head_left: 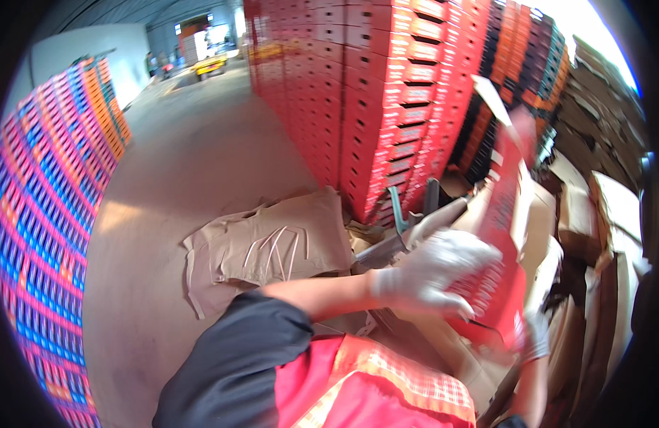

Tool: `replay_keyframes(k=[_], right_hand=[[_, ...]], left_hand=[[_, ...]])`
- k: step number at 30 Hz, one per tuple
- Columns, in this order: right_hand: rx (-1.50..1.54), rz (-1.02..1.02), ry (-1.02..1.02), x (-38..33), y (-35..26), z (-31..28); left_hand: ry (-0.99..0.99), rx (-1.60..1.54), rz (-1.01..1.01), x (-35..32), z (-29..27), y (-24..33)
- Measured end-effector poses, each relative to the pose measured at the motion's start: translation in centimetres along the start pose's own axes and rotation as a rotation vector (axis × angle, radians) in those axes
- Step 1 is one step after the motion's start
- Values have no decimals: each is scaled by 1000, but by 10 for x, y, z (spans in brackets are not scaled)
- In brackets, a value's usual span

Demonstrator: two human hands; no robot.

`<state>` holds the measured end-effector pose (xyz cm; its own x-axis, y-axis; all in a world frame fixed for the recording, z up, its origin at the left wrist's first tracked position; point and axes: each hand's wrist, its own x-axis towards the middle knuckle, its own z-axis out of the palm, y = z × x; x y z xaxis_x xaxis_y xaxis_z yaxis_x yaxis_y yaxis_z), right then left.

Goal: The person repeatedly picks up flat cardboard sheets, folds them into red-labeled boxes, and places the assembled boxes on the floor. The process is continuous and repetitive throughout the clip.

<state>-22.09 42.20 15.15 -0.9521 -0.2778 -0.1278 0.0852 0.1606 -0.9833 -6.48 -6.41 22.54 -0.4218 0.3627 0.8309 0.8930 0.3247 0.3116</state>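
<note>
We see the left hand [433, 274], gloved, closed over the face of a flat red carton [502, 235] held upright at right of centre, while the right hand [535, 335], also gloved, grips its lower edge. Behind stands a tall wall of red boxes [386, 93], all shut, contents unseen. Flattened brown cardboard [272, 246] lies on the floor [194, 157], with brown sheets [600, 214] stacked to the right
</note>
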Motion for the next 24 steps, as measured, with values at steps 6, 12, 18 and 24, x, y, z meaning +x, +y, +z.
replay_keyframes(k=[6, 12, 18, 24], right_hand=[[16, -309, 624, 2, -22, 6], [-34, -990, 677, -63, -151, 67], [-678, -476, 88, -92, -202, 144], [-419, -37, -69, -82, -231, 160]], left_hand=[[-21, 207, 230, 88, 103, 30], [35, -75, 32, 101, 142, 27], [124, -150, -152, 99, 164, 32], [198, 16, -394, 87, 179, 41]])
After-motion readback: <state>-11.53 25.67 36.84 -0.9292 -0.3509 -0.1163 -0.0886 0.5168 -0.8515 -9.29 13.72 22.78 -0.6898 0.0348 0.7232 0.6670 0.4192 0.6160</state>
